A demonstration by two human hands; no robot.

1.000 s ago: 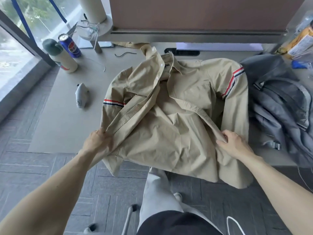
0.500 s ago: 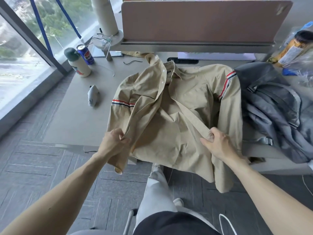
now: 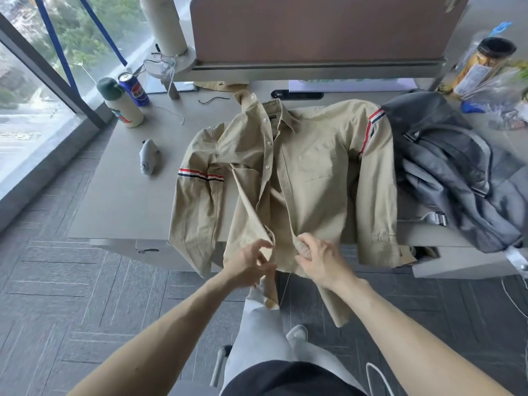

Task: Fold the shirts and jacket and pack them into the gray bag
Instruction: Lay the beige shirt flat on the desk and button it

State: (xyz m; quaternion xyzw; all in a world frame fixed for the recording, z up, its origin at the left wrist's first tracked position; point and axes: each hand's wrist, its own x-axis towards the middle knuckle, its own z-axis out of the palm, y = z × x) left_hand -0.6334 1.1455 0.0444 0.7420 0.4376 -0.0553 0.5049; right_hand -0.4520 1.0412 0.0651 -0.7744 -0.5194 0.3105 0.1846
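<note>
Half a second ago the hands were well apart, each holding back one front panel. Now the left hand (image 3: 248,265) and right hand (image 3: 321,262) have come together at the middle, drawing the two front edges of the khaki shirt (image 3: 314,172) almost closed. Each hand pinches its own edge near the hem; whether a button is being fastened is hard to tell from here. The front seems to be getting squared up before any fold is made. The shirt lies collar-away on the desk (image 3: 128,201), rumpled at the centre, its hem and both striped sleeves hanging over the near edge. The gray bag (image 3: 457,178) lies just beside it on the right.
</note>
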